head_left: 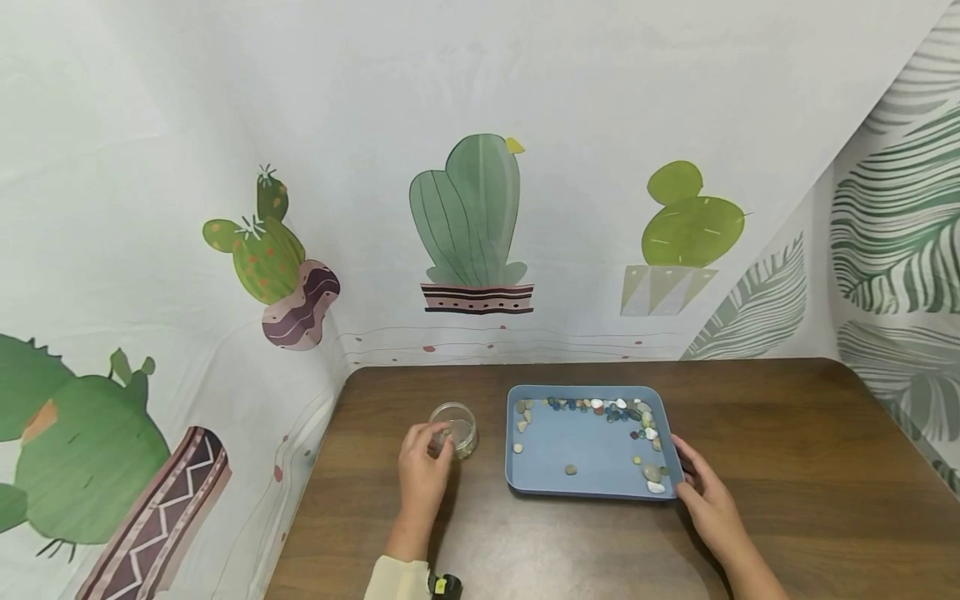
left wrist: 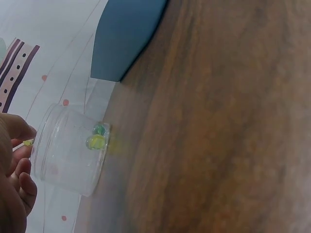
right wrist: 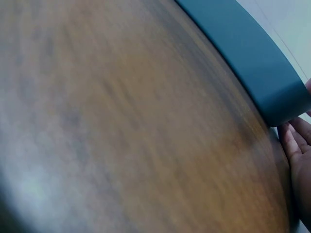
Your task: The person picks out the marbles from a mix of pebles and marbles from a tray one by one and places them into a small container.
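Beneath the fingers of both hands spreads a dark brown wood-grain desk (head_left: 810,450); beyond them hangs a creased white cloth (head_left: 585,100) printed with potted cacti (head_left: 480,217). Fingers of the left hand (head_left: 424,465) pinch a small yellow-green marble (left wrist: 28,142) at the mouth of a clear round jar (left wrist: 68,160), two glassy marbles (left wrist: 96,142) lying below them. Fingers of the right hand (head_left: 708,504) grip a smooth blue rectangular tray (head_left: 585,437) at its near corner, rounded pebbles (head_left: 571,470) left of them.

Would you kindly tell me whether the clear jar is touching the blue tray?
Apart: the head view shows wooden table between the jar and the tray.
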Tool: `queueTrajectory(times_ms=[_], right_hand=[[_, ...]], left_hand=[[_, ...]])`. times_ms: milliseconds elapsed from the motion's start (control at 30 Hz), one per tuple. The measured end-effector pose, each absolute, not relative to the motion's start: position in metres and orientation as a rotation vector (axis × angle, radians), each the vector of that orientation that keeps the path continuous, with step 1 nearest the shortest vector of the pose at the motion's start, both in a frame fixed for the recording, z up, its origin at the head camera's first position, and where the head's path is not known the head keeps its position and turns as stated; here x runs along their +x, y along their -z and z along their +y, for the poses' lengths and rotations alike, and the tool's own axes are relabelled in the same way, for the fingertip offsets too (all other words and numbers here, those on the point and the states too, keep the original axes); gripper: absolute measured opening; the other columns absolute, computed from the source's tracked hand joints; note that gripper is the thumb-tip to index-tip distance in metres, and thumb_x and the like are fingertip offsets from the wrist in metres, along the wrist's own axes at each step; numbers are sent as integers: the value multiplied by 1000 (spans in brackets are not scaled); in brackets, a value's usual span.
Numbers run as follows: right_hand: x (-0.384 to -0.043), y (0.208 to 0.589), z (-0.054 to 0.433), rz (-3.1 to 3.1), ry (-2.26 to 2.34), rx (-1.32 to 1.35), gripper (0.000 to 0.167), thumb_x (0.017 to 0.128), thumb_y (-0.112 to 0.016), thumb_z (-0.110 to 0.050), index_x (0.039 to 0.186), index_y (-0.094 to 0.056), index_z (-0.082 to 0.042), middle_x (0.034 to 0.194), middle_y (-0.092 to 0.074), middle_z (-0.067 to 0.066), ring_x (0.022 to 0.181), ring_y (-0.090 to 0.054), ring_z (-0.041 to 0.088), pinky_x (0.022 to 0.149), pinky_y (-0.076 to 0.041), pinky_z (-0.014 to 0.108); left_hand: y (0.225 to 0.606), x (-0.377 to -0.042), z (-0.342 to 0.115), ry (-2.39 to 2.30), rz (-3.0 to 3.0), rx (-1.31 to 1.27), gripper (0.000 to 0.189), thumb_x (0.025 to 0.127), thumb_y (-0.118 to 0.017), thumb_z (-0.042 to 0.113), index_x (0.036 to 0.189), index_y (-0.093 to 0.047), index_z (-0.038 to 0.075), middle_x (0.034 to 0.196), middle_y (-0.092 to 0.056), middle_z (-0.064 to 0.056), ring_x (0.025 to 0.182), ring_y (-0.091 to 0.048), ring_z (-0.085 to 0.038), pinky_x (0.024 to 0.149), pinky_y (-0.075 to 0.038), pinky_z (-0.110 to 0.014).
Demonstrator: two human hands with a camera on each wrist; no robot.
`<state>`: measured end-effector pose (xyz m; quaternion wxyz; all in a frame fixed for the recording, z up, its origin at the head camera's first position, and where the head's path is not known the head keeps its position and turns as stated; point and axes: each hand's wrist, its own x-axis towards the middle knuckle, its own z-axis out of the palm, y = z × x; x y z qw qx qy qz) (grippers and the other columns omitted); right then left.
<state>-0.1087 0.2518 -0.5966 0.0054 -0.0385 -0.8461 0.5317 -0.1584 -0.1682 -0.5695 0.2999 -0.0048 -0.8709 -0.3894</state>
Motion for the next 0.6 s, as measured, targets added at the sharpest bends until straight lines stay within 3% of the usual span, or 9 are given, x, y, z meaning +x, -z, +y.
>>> queueTrajectory(times_ms=[100,200,267,433,600], right_hand=[[-109,597,252,-2646,-1648,-116,69,98,-47,-2,161,-27,-21,165,-29,17,137,-30,-11,92,-27,-6],[-109,597,252,-2651,-1648,-112,69,99,-47,-2,161,-25,-21,166,-27,17,146,-30,1,92,-26,-7],[-109,597,252,-2649,-1645,-111,69,99,-47,-2,161,-26,-21,166,-28,17,146,-29,2,92,-26,-7],[-109,598,252,-2638,-1631,-101,69,98,-48,0,161,-28,-20,164,-30,18,124,-24,-26,91,-26,-7],[-109,598,251,-2655,-1628,-126,69,98,-48,-1,161,-27,-22,165,-29,17,133,-27,-17,91,-26,-7]], left_hand=[[569,-157,-168,1053,-2317,-7,22,80,-82,3,101,-75,6,98,-67,-9,80,-59,-17,66,-51,-28],[570,-157,-168,1084,-2307,-1,25,80,-82,3,104,-74,3,101,-67,-14,84,-61,-26,70,-53,-38],[570,-156,-168,1101,-2301,6,28,80,-83,4,106,-74,3,104,-66,-15,87,-61,-30,71,-54,-43],[569,-156,-167,1117,-2294,35,30,79,-83,6,107,-74,4,106,-64,-12,90,-60,-31,70,-56,-43],[568,-157,-167,1120,-2298,38,30,80,-83,5,108,-74,4,107,-62,-10,91,-60,-29,70,-57,-40]])
